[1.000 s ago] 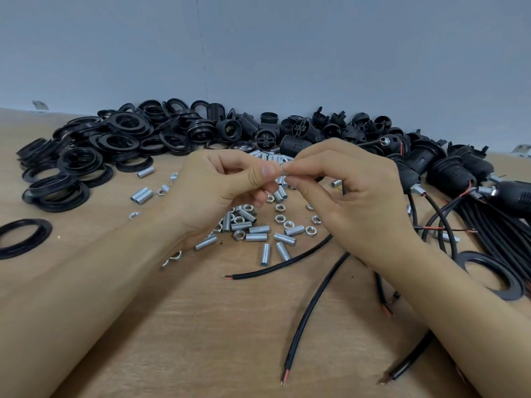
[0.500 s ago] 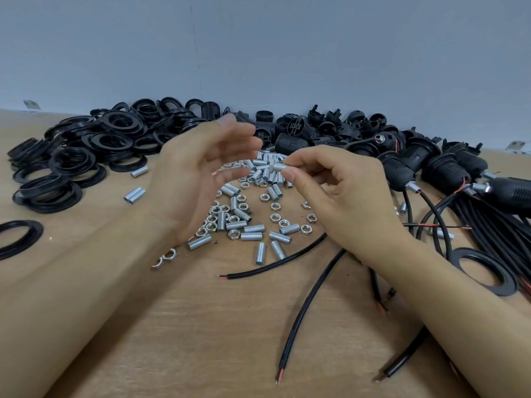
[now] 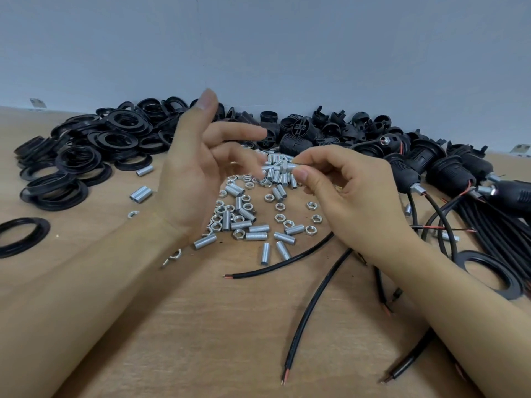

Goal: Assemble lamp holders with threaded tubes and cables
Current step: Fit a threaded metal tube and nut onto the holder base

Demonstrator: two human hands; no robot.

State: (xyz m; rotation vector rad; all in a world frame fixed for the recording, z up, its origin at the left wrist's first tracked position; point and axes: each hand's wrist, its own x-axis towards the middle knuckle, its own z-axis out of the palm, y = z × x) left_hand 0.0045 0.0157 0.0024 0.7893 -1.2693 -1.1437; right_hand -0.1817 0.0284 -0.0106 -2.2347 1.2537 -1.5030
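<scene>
The left hand (image 3: 198, 179) is opening and lifting away, leaving the right hand (image 3: 353, 202) alone pinching the threaded tube (image 3: 288, 167), its nut seemingly on, likely ready for a holder.

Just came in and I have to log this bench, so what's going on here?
A person is putting lamp holders together at a wooden table. The right hand pinches a threaded tube with a nut on it; the left hand is open beside it, holding nothing. Loose tubes and nuts lie beneath, black rings at left, holders with cables fitted at right, loose cables in front.
</scene>
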